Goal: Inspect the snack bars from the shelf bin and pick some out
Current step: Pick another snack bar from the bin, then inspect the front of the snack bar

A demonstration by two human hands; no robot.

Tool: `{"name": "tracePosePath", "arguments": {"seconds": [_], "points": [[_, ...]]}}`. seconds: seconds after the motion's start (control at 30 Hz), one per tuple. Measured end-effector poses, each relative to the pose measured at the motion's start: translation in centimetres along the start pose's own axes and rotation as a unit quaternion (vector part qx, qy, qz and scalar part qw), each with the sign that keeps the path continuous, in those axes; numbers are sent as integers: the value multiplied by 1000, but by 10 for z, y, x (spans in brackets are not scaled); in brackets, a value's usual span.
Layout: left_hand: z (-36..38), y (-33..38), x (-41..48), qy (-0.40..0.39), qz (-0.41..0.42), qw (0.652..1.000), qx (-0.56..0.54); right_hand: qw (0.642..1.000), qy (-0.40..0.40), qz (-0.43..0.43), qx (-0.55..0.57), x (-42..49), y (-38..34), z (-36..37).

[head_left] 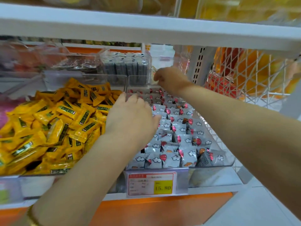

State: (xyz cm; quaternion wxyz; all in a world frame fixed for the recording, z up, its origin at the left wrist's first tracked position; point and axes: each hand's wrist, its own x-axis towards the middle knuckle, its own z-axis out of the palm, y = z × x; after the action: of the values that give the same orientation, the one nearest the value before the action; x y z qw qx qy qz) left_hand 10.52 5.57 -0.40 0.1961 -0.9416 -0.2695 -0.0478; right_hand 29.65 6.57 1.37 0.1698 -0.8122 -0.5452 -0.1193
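left hand (132, 115) lies flat, fingers straight, on grey cloud-printed snack packets (179, 137) filling the clear plastic bin (224, 163); beyond those fingers, right hand (171, 80) curls at the bin's back, grip unclear.

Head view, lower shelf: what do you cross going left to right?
Yellow packets → left hand → grey packets → white wire mesh. Right hand left out: it reaches farther back, over the grey packets' bin.

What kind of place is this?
Most likely a shop's snack aisle: clear plastic bins of yellow-wrapped snack bars and grey cloud-printed packets on white shelves, plus a red-and-yellow price tag reading 15.80.
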Motion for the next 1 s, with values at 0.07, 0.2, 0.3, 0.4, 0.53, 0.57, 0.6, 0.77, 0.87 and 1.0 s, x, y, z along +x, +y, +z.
{"name": "tracePosePath", "arguments": {"seconds": [0.07, 0.2, 0.3, 0.4, 0.53, 0.57, 0.6, 0.77, 0.87, 1.0], "points": [[1, 0, -1, 17, 7, 1000, -2, 996, 3, -12, -84, 4, -4, 8], [1, -1, -2, 31, 15, 999, -10, 984, 24, -40, -170, 6, -13, 20], [0, -1, -2, 35, 16, 999, -17, 992, 55, -26, -112, 5, -14, 10], [0, -1, -2, 38, 10, 999, -26, 996, 87, 20, 21, -4, -15, -8], [-3, 0, -2, 76, 3, 995, -67, 970, 169, 99, 142, -36, -16, -33], [-4, 0, -3, 103, 4, 990, -92, 957, 194, 113, 182, -48, -17, -39], [-5, 1, -5, 132, 2, 983, -125, 942, 214, 122, 228, -60, -18, -43], [-11, 7, -28, 215, -67, 915, -335, 856, 218, 205, 421, -125, -25, -57], [-17, 9, -40, 207, -99, 880, -417, 781, 190, 217, 554, -159, -32, -62], [-18, 11, -51, 202, -109, 843, -486, 696, 133, 205, 675, -184, -35, -68]]}}
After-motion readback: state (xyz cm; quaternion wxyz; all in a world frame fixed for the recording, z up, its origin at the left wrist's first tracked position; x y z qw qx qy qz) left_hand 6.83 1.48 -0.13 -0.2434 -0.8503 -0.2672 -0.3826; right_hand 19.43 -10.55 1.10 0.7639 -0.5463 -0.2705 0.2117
